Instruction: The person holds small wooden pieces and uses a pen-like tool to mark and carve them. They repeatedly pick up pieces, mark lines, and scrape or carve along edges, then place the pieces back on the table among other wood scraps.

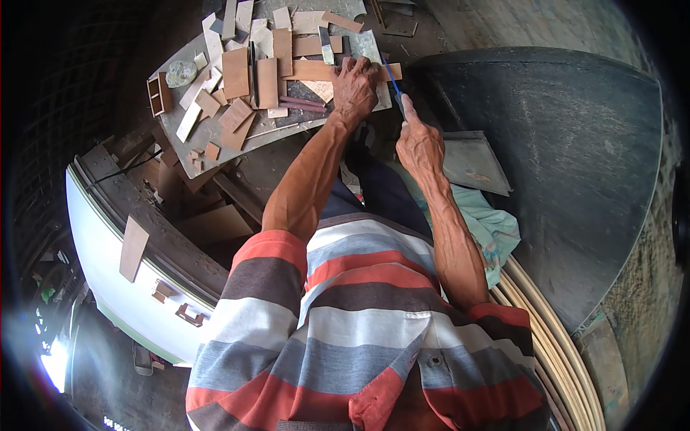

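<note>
My left hand (354, 87) lies with curled fingers on a narrow wooden strip (307, 70), gripping it against the worktable (277, 133). The strip's right end sticks out past the table's edge. In my right hand (420, 147) is a saw (393, 80) with a thin blue blade, its index finger stretched along the handle. The blade crosses the strip just right of my left hand. Beside my left hand lie a dark-and-pale scraper-like piece (325, 44) and reddish-brown sticks (302, 105).
Many offcuts, such as a brown wood piece (235, 72), cover the table beside a roll of clear tape (181, 73) and a small wooden frame (158, 95). A white curved panel (108, 248) stands at left. A large dark board (553, 144) and long wood strips (550, 323) are at right.
</note>
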A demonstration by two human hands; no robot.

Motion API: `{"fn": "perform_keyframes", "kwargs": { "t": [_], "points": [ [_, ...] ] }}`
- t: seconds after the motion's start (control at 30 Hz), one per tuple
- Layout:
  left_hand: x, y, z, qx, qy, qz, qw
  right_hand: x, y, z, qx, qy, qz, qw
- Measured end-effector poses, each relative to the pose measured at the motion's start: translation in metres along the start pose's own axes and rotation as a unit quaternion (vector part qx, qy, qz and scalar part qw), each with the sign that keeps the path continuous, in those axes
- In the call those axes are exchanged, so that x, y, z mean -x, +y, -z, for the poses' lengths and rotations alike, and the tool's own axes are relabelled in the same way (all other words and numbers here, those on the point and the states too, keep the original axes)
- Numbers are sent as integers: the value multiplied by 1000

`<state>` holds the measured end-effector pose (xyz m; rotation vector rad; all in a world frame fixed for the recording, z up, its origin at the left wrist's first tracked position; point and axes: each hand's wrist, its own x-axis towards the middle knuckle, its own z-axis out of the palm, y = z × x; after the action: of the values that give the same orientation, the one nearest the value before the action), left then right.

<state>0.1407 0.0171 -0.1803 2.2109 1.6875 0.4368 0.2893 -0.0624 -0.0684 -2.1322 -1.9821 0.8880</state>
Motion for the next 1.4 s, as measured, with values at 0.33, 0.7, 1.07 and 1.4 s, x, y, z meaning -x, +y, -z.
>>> {"fn": "perform_keyframes", "kwargs": {
  "t": [0.33, 0.7, 1.07, 1.4],
  "points": [
    [1, 4, 8, -4, -5, -5, 1000, 27, -14, 19, 19, 17, -2, 1000],
    [4, 2, 4, -15, 15, -30, 999, -11, -11, 10, 73, 4, 11, 997],
    [0, 5, 8, -35, -32, -13, 999, -43, -16, 10, 86, -7, -4, 996],
    [1, 3, 9, -30, -28, -5, 999, -38, -43, 44, 96, -42, -48, 993]
  ]
}}
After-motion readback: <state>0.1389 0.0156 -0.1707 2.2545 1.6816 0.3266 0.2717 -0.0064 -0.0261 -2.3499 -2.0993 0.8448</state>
